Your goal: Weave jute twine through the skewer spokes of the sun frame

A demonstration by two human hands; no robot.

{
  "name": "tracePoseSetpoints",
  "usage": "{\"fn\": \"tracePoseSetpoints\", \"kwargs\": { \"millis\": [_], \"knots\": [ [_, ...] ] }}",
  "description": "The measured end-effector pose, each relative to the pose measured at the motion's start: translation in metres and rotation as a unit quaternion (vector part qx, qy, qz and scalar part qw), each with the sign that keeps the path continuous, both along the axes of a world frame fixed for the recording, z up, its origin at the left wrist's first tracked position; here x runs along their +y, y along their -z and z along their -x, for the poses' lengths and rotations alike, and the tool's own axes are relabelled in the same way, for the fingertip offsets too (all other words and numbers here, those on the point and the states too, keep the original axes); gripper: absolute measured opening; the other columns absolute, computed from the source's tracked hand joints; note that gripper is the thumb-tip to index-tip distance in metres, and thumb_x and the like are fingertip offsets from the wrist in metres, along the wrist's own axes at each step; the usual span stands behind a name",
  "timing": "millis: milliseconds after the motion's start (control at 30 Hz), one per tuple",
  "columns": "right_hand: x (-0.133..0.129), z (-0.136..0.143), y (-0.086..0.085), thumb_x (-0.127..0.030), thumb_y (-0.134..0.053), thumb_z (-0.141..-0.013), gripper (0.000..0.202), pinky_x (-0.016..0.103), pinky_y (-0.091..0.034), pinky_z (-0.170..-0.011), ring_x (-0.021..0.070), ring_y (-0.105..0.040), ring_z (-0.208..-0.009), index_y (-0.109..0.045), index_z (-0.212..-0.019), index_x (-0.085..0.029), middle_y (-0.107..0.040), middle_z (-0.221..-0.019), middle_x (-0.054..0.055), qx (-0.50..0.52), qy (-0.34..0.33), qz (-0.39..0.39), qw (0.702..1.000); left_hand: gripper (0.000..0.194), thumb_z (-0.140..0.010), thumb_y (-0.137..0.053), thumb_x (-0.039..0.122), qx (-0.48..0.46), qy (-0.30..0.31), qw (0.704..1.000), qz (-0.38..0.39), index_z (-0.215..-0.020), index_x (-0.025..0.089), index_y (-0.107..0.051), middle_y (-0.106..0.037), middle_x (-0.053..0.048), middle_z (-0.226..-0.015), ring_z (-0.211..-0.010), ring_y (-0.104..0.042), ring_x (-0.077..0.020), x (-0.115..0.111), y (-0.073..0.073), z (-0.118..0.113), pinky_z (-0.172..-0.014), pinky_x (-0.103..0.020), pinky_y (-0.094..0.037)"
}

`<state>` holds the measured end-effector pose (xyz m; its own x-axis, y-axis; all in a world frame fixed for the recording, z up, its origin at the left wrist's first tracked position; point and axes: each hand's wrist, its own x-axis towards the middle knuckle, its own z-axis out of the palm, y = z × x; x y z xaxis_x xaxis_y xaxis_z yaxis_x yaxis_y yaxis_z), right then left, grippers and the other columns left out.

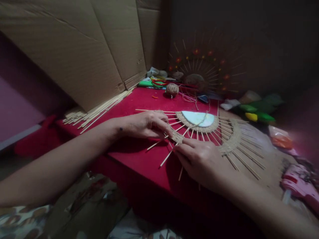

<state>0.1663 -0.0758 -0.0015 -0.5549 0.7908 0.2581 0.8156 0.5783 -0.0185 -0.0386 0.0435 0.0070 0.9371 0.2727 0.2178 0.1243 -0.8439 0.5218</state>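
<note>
In the middle of the frame, a stick fan [209,132] lay flat on the red tabletop [139,159]. The left hand [147,124] pinched its woven band, likely to keep it steady. The right hand [199,159] pinched the twine [177,136] there, so both met at one spot.

Sunburst piece [199,127]: flat on the red cloth, thin wooden sticks fanning out from a pale blue-white half-disc ringed in woven jute.
Outer jute band [233,139]: a second woven arc runs across the sticks, out at 3 o'clock of the disc.
Woven end [177,136]: at 8 o'clock of the disc, a small patch of weave, pinched between my fingertips.
Loose stick ends [166,158]: bare, poking toward 7 o'clock.
Twine strand [199,122]: trails across the disc.
</note>
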Motion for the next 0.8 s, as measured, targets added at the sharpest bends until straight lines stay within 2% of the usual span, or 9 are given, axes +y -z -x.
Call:
{"fn": "tracePoseSetpoints", "kwargs": {
  "millis": [167,333,467,667,800],
  "knots": [
    [-0.009,0.006,-0.007,-0.017,-0.048,-0.09,0.025,0.025,-0.041,-0.06,0.0147,-0.062,-0.069,-0.072,-0.082,-0.016,-0.068,-0.078,0.005,0.026,0.023,0.075,0.997,0.018,-0.088,-0.058,0.021,0.024,0.018,0.999,-0.02,-0.088,0.021,-0.076,-0.063,-0.006,-0.087,-0.079,-0.056,-0.0131,-0.004,0.007,-0.008,-0.072,-0.022,-0.044],
    [-0.018,0.009,-0.014,-0.017,-0.057,-0.084,0.016,0.024,-0.042,-0.062,0.0132,-0.062,-0.066,-0.071,-0.077,-0.018,-0.069,-0.072,0.003,0.069,0.067,0.157,0.983,0.015,-0.087,-0.06,0.02,0.028,0.027,0.999,-0.027,-0.085,0.021,-0.074,-0.062,-0.005,-0.086,-0.082,-0.056,-0.0129,-0.003,0.009,-0.011,-0.075,-0.021,-0.043],
    [-0.023,0.011,-0.016,-0.015,-0.056,-0.085,0.017,0.022,-0.041,-0.06,0.011,-0.06,-0.061,-0.072,-0.079,-0.019,-0.068,-0.071,0.002,0.095,0.06,0.209,0.971,0.016,-0.088,-0.058,0.019,0.035,0.025,0.999,-0.028,-0.082,0.021,-0.074,-0.061,-0.004,-0.085,-0.081,-0.055,-0.0123,-0.005,0.007,-0.011,-0.074,-0.021,-0.042],
    [-0.034,0.019,-0.008,-0.014,-0.054,-0.086,0.02,0.022,-0.039,-0.058,0.0103,-0.06,-0.062,-0.072,-0.085,-0.02,-0.068,-0.074,0.0,0.113,0.004,0.213,0.97,0.016,-0.088,-0.059,0.022,0.035,0.017,0.999,-0.019,-0.084,0.022,-0.075,-0.062,-0.004,-0.087,-0.082,-0.056,-0.0126,-0.005,0.008,-0.011,-0.075,-0.022,-0.043],
    [-0.04,0.026,0.001,-0.011,-0.047,-0.088,0.024,0.027,-0.031,-0.048,0.0112,-0.051,-0.052,-0.068,-0.079,-0.017,-0.061,-0.064,0.0,0.069,-0.041,0.13,0.988,0.015,-0.086,-0.061,0.02,0.03,0.017,0.999,-0.016,-0.084,0.021,-0.075,-0.064,-0.004,-0.087,-0.081,-0.057,-0.0128,-0.004,0.007,-0.011,-0.075,-0.022,-0.043]
  ]
}}
